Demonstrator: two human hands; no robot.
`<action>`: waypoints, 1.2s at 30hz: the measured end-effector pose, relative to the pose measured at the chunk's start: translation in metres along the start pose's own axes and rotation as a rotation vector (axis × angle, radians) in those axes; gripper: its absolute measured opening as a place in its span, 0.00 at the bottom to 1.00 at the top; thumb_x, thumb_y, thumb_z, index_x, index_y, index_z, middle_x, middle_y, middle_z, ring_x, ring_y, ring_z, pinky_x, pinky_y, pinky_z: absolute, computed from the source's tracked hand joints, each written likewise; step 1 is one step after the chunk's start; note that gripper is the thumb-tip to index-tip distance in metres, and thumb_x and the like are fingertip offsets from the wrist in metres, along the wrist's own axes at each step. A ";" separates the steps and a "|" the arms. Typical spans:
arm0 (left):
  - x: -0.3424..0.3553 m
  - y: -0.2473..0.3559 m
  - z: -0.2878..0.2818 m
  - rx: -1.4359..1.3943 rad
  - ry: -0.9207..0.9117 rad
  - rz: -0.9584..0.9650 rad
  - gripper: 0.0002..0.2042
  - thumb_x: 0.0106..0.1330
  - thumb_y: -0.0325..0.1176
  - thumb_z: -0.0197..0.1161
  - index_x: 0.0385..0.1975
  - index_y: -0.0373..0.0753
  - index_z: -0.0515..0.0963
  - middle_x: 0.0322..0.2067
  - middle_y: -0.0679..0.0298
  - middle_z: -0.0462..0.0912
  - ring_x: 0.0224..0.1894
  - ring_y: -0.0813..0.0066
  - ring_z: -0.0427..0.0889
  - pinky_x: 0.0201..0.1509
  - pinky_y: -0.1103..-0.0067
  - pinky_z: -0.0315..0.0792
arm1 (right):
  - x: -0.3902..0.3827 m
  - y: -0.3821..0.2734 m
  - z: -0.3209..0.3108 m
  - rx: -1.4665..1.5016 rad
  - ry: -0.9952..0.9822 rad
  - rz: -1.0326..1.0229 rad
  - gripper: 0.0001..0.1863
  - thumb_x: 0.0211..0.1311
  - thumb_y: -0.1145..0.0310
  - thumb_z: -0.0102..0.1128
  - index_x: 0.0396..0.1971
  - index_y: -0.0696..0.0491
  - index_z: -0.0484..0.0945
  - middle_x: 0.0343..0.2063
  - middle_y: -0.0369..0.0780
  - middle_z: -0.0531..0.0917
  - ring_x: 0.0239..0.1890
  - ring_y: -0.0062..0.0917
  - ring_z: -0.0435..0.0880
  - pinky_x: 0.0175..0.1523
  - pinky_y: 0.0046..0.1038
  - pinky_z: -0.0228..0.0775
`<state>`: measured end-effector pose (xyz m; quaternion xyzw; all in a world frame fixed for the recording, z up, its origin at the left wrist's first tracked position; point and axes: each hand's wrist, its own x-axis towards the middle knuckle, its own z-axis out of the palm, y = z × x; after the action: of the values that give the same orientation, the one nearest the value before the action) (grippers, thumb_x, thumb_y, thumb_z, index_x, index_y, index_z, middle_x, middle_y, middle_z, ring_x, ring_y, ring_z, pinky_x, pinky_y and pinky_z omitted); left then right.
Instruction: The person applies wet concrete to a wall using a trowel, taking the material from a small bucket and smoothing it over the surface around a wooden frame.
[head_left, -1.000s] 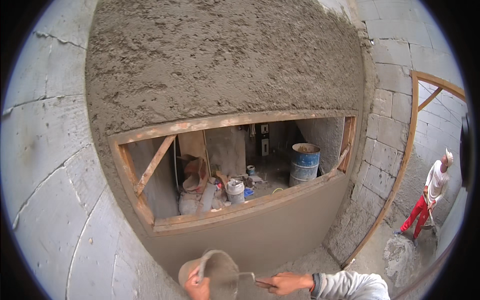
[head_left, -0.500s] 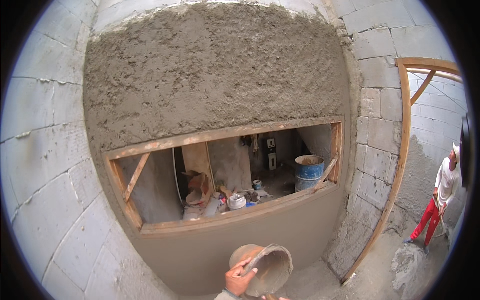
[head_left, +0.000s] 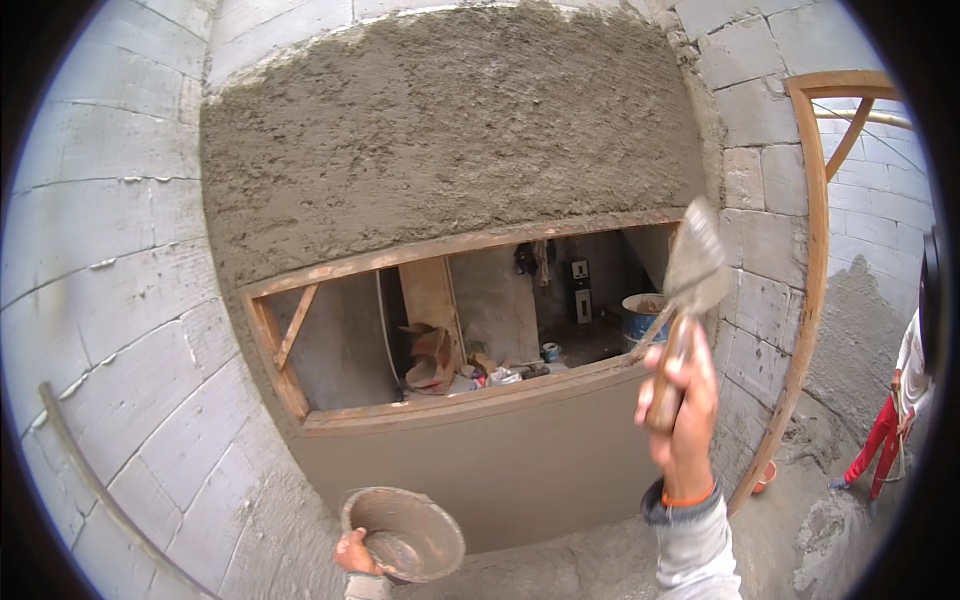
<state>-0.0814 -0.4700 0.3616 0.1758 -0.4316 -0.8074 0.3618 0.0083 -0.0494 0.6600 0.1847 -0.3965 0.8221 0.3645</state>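
Right hand point(head_left: 682, 400) grips a trowel point(head_left: 694, 262) raised beside the wooden window frame point(head_left: 440, 250). Left hand point(head_left: 354, 552) clasps a mortar pan point(head_left: 405, 532) by its rim

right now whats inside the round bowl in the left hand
The bowl, gripped at its rim by the left hand, holds only a thin wet grey smear of mortar near the bottom; the walls look scraped. Its underside is hidden.
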 end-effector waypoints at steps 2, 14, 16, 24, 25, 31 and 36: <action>-0.006 0.035 -0.016 -0.016 0.099 0.038 0.12 0.46 0.21 0.58 0.33 0.28 0.72 0.28 0.59 0.76 0.30 0.67 0.76 0.38 0.72 0.72 | 0.042 -0.027 0.021 -0.143 0.058 -0.349 0.38 0.55 0.72 0.52 0.65 0.53 0.47 0.36 0.42 0.75 0.17 0.19 0.75 0.15 0.17 0.66; -0.019 0.101 -0.111 0.127 0.192 0.394 0.03 0.47 0.22 0.56 0.21 0.35 0.69 0.23 0.66 0.73 0.27 0.77 0.72 0.33 0.81 0.68 | 0.228 0.052 0.018 -1.394 -0.449 -0.649 0.32 0.50 0.68 0.50 0.60 0.45 0.58 0.36 0.56 0.78 0.40 0.53 0.76 0.49 0.45 0.68; -0.008 0.086 -0.140 0.183 0.259 0.369 0.04 0.47 0.22 0.56 0.21 0.34 0.69 0.23 0.63 0.75 0.25 0.76 0.73 0.32 0.79 0.68 | 0.166 0.113 -0.023 -1.355 -0.539 -0.302 0.33 0.48 0.66 0.52 0.59 0.47 0.59 0.42 0.57 0.76 0.44 0.52 0.75 0.49 0.44 0.67; 0.063 -0.009 -0.234 0.878 0.398 0.227 0.10 0.39 0.32 0.61 0.15 0.30 0.72 0.18 0.60 0.75 0.21 0.71 0.70 0.28 0.73 0.68 | -0.337 0.273 -0.357 -1.458 -0.407 1.070 0.21 0.49 0.59 0.50 0.44 0.48 0.74 0.38 0.46 0.80 0.42 0.41 0.79 0.45 0.37 0.69; 0.054 0.003 -0.254 1.013 0.440 0.190 0.12 0.39 0.34 0.61 0.16 0.28 0.74 0.18 0.56 0.76 0.21 0.68 0.72 0.29 0.72 0.68 | -0.373 0.223 -0.317 -1.204 -0.124 1.840 0.20 0.54 0.56 0.45 0.43 0.50 0.74 0.37 0.46 0.81 0.41 0.38 0.79 0.48 0.35 0.69; 0.009 0.000 -0.147 1.793 0.008 0.066 0.16 0.45 0.36 0.60 0.31 0.31 0.79 0.35 0.51 0.80 0.36 0.56 0.78 0.41 0.67 0.72 | -0.750 -0.019 -0.395 -1.181 0.535 2.102 0.14 0.60 0.60 0.44 0.35 0.54 0.74 0.25 0.42 0.78 0.23 0.30 0.74 0.30 0.43 0.66; 0.053 -0.104 -0.096 1.371 -0.193 -0.239 0.20 0.44 0.33 0.60 0.38 0.29 0.75 0.36 0.53 0.79 0.33 0.60 0.77 0.39 0.68 0.73 | -0.776 -0.110 -0.332 -0.829 1.757 1.464 0.18 0.61 0.55 0.46 0.30 0.56 0.73 0.19 0.40 0.75 0.15 0.28 0.70 0.18 0.40 0.62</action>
<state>-0.1047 -0.5253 0.2227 0.3383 -0.8511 -0.3996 0.0382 0.6024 -0.0935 0.0521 -0.8331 -0.2578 0.4893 -0.0099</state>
